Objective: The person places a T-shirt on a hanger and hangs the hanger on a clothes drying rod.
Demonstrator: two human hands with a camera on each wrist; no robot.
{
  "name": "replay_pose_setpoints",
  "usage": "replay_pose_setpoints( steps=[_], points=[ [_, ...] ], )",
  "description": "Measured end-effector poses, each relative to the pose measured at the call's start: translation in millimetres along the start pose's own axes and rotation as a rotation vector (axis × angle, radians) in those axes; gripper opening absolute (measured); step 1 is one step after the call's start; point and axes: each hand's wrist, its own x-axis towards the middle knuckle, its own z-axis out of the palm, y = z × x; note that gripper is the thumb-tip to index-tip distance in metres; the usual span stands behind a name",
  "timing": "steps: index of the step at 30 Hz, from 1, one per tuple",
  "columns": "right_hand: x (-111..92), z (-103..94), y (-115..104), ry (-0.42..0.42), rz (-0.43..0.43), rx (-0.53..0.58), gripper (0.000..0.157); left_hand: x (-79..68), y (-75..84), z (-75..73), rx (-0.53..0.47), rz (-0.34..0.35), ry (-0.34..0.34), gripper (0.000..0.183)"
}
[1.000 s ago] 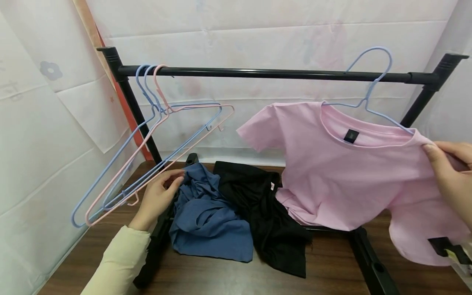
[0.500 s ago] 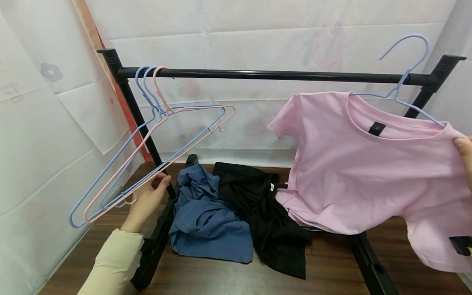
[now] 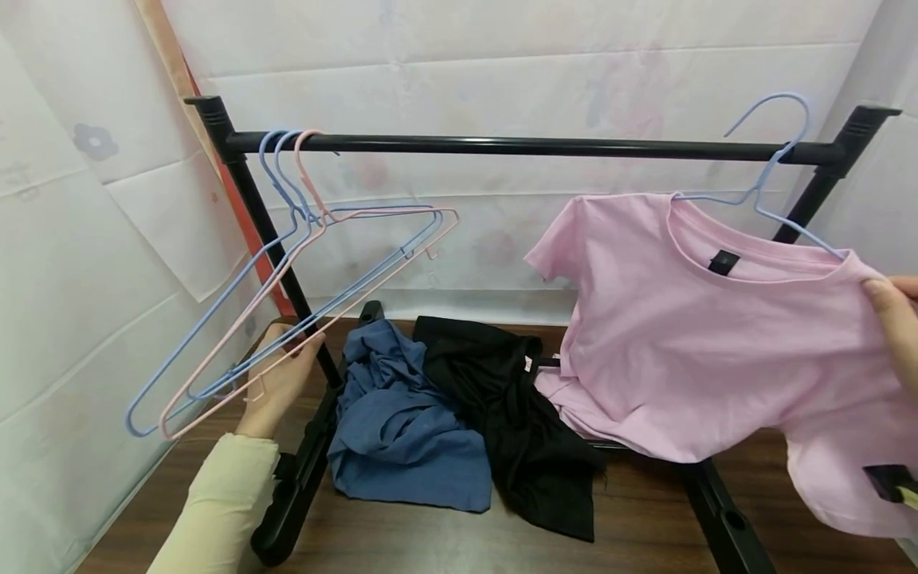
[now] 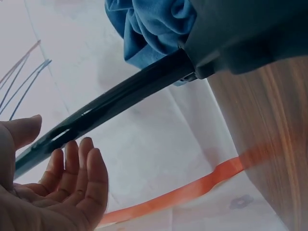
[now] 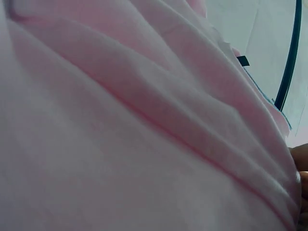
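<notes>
A pink T-shirt [image 3: 681,343] with a blue hanger [image 3: 762,191] through its neck is spread at the right. My right hand [image 3: 892,307] pinches its shoulder, partly beyond the frame edge. The hanger's hook stands by the black rail [image 3: 531,145], its neck overlapping the rail in the head view. My left hand [image 3: 283,379] is at the rack's left post [image 4: 96,110], thumb on one side and loosely bent fingers on the other. In the right wrist view, pink cloth [image 5: 144,144] fills most of the picture.
Several blue and pink hangers, including a pink hanger [image 3: 244,319], hang at the rail's left end, in front of my left hand. A crumpled blue garment [image 3: 409,430] and a black garment [image 3: 509,414] lie between the rack's feet on the wooden table [image 3: 387,542].
My right hand has carried the T-shirt and hanger rightward along the rail; the hook rose, then dropped somewhat. My left hand has moved left from beside the blue garment to the post.
</notes>
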Motion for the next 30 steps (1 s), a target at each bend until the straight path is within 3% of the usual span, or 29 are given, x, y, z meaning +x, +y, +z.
replay_pose_setpoints(
  steps=[3,6,13,19,23,27,30],
  points=[
    [-5,1.1,-6,0.017,-0.014,0.044,0.043,1.5,-0.8,1.5,-0.022,0.045,0.061,0.037],
    [-8,1.1,-6,0.022,-0.016,0.067,0.041,3.6,-1.4,2.8,-0.024,0.073,0.072,0.037],
    [-14,1.3,1,0.044,-0.064,0.061,0.044,10.8,-0.6,6.2,-0.024,-0.022,-0.061,0.043],
    [-20,2.8,2,0.066,-0.080,0.085,0.045,12.7,-0.7,9.3,-0.052,-0.044,-0.129,0.045],
    [-24,4.7,3,0.083,-0.092,0.083,0.046,11.5,-0.5,10.5,-0.042,-0.020,-0.104,0.046],
    [-28,4.6,3,0.080,-0.094,0.072,0.048,11.4,0.3,12.6,-0.037,-0.002,-0.037,0.042],
    [-29,3.9,2,0.070,-0.055,0.063,0.047,12.4,0.1,14.2,-0.026,0.004,-0.001,0.036]
  ],
)
